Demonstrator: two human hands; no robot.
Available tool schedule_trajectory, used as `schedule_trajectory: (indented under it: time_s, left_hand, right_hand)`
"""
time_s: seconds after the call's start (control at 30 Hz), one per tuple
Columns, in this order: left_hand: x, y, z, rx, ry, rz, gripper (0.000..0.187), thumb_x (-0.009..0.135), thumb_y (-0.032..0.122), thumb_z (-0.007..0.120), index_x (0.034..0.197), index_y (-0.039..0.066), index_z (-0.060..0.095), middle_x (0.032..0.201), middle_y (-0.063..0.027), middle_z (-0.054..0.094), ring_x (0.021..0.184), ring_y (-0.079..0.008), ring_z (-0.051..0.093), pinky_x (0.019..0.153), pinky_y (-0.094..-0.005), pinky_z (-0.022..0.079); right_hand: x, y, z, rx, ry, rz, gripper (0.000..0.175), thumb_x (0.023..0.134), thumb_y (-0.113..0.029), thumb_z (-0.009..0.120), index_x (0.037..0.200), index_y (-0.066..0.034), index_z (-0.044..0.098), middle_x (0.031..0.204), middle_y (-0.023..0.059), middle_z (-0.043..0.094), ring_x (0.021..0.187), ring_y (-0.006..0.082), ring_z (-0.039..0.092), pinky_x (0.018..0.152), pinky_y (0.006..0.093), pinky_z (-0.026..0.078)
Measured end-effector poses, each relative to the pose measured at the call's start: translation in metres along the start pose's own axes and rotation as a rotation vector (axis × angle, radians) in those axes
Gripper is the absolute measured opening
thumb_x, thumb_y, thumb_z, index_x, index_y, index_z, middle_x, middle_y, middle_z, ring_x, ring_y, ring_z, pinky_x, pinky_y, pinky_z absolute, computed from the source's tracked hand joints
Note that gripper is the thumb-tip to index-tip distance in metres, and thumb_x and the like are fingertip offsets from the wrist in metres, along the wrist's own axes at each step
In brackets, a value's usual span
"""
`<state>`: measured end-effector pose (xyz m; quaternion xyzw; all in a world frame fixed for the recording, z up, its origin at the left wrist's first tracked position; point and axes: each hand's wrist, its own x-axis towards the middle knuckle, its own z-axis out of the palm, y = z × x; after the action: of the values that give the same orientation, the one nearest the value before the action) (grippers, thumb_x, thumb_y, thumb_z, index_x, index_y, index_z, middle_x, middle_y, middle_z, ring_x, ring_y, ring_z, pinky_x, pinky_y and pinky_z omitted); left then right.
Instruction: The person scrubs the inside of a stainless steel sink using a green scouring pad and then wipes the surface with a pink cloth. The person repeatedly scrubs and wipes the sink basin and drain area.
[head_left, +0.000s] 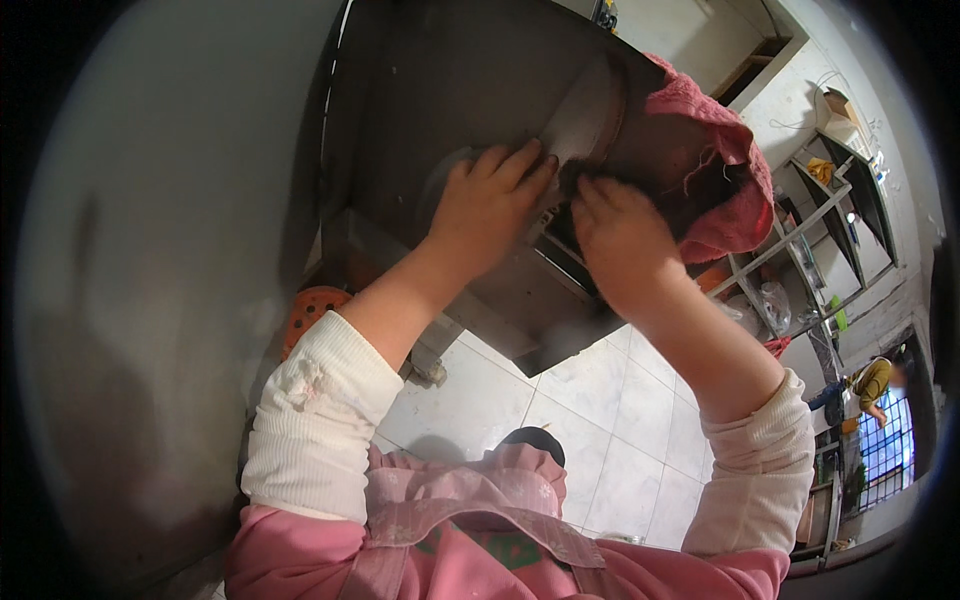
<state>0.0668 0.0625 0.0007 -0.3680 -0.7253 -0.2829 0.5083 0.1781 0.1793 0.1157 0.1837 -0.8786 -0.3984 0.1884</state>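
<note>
My left hand rests palm down, its fingertips at the lower end of a pale curved patch on a dark flat panel. Close beside it, my right hand has its fingers bent against a small dark thing, too blurred to name, near a gap in the panel's lower part. Whether the right hand grips it cannot be told. To the right of that hand, a pink cloth hangs over the panel's side, with loose threads along it.
A large grey surface stands close at my left. An orange perforated basket is below it. White floor tiles show beneath. At right are metal shelves with assorted items, and another person by a barred window.
</note>
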Motion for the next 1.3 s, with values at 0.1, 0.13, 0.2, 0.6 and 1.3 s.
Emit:
schedule_trajectory:
  time_s: [0.1,0.13,0.2,0.6,1.3]
  left_hand:
    - [0.001,-0.001,0.000,0.023,-0.006,-0.001,0.049,0.079,0.018,0.061,0.127,0.016,0.056,0.131,-0.0033,0.051,0.111,-0.0234,0.050,0.082,-0.0404,0.044]
    - [0.001,-0.001,0.000,0.032,-0.020,-0.006,0.048,0.079,0.018,0.061,0.127,0.016,0.056,0.131,-0.0033,0.051,0.111,-0.0235,0.050,0.082,-0.0405,0.044]
    - [0.000,0.000,0.001,0.046,-0.049,0.002,0.048,0.079,0.019,0.061,0.127,0.016,0.056,0.132,-0.0034,0.050,0.112,-0.0237,0.050,0.082,-0.0408,0.044]
    - [-0.005,0.002,-0.025,-0.185,-0.030,-0.092,0.040,0.086,0.014,0.056,0.125,0.011,0.056,0.130,-0.0112,0.051,0.115,-0.0317,0.049,0.093,-0.0443,0.041]
    - [-0.108,0.052,-0.066,-1.534,-0.005,-1.351,0.020,0.099,0.017,0.050,0.113,0.004,0.055,0.100,-0.0031,0.060,0.087,-0.0106,0.058,0.077,-0.0264,0.049]
  right_hand:
    - [-0.002,0.001,-0.015,0.032,-0.007,0.018,0.034,0.080,-0.010,0.052,0.111,0.0007,0.063,0.117,0.0144,0.064,0.110,0.0283,0.058,0.097,0.0366,0.044]
    - [-0.001,0.008,-0.021,0.033,0.105,0.059,0.034,0.080,-0.009,0.052,0.110,0.0007,0.063,0.116,0.0141,0.064,0.109,0.0285,0.058,0.097,0.0366,0.045]
    - [0.004,0.022,-0.024,0.075,0.314,0.162,0.033,0.079,-0.006,0.052,0.110,-0.0003,0.062,0.118,0.0133,0.063,0.111,0.0284,0.057,0.097,0.0364,0.045]
    - [-0.026,-0.029,0.001,0.663,0.302,0.285,0.031,0.077,0.002,0.054,0.106,0.0017,0.063,0.103,0.0169,0.065,0.099,0.0343,0.061,0.090,0.0377,0.048]
    - [-0.038,-0.151,0.058,1.578,0.553,0.515,0.038,0.075,-0.005,0.066,0.112,0.0003,0.058,0.119,0.0191,0.056,0.110,0.0347,0.055,0.094,0.0375,0.045]
